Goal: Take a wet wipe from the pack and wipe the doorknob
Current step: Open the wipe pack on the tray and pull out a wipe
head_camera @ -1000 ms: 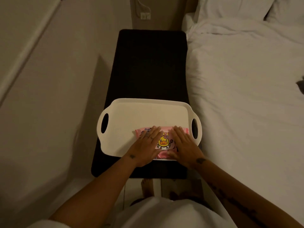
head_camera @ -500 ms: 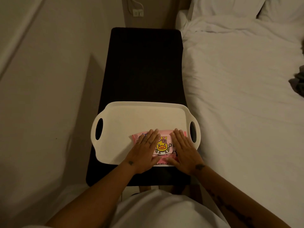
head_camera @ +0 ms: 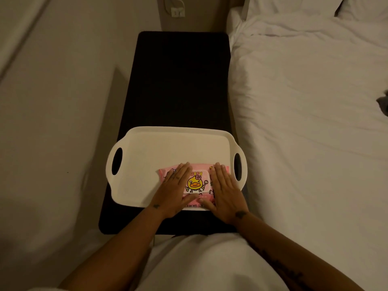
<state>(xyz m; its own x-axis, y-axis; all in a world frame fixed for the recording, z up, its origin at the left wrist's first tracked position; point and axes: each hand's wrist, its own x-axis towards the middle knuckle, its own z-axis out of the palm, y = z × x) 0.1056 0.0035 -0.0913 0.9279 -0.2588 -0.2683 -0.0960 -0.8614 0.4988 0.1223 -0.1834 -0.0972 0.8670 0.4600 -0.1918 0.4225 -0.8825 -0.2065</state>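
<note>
A pink wet wipe pack (head_camera: pixel 196 181) with a yellow duck on its lid lies flat in the near right part of a white two-handled tray (head_camera: pixel 147 152). My left hand (head_camera: pixel 174 190) rests flat on the pack's left side, fingers extended and together. My right hand (head_camera: pixel 226 192) lies flat on the pack's right side in the same way. The lid between my hands looks closed. No wipe is out of the pack. No doorknob is in view.
The tray sits on the near end of a black bench (head_camera: pixel 180 80). A bed with white sheets (head_camera: pixel 304 101) runs along the right. A pale wall (head_camera: pixel 52 101) is on the left, with a wall socket (head_camera: pixel 177 12) at the far end.
My hands stay flat on the pack in the same place. Only the camera has shifted a little.
</note>
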